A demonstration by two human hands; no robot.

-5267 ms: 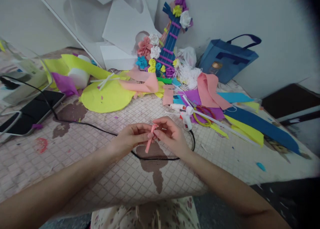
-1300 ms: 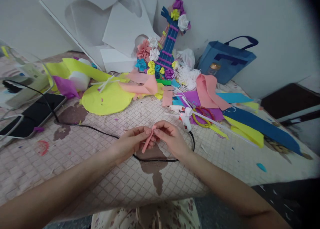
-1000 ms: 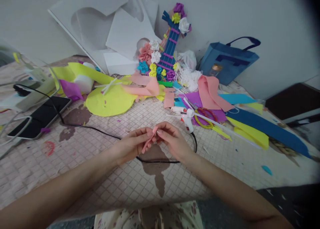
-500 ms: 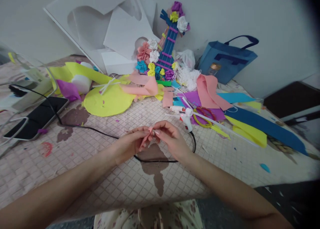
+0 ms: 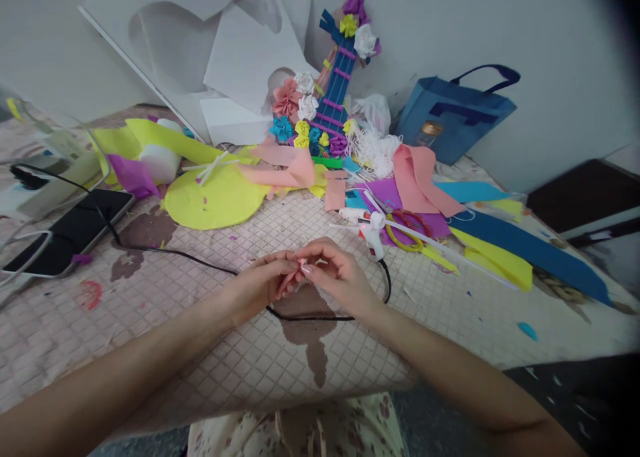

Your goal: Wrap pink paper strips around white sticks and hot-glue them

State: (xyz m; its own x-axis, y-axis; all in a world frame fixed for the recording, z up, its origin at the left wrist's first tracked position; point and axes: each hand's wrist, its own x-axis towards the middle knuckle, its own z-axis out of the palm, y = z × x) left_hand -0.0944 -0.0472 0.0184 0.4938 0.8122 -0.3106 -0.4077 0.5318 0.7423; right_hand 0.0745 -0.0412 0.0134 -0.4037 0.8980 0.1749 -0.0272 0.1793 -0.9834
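Close together above the tabletop, my left hand point(image 5: 267, 277) and my right hand point(image 5: 333, 270) pinch a small piece of pink crepe paper point(image 5: 289, 282). Its lower part hangs as a narrow strip along my left fingers; the upper end is bunched between both sets of fingertips. Much of the paper is hidden by my fingers. Just beyond my right hand lies a white glue gun point(image 5: 373, 237), its black cord point(image 5: 320, 319) running beneath my hands. Red and yellow-handled scissors point(image 5: 405, 234) rest beside the glue gun.
At the back leans a blue paper guitar point(image 5: 334, 97) with paper flowers. A yellow paper disc point(image 5: 215, 200), pink crepe paper point(image 5: 420, 177) and a blue strip point(image 5: 530, 250) lie around. A phone point(image 5: 75, 230) sits left; a blue bag point(image 5: 455, 120) stands back right.
My fingertips have shifted slightly on the pink paper, and its top end looks more bunched. The whole view has tilted a little; nothing else has moved.
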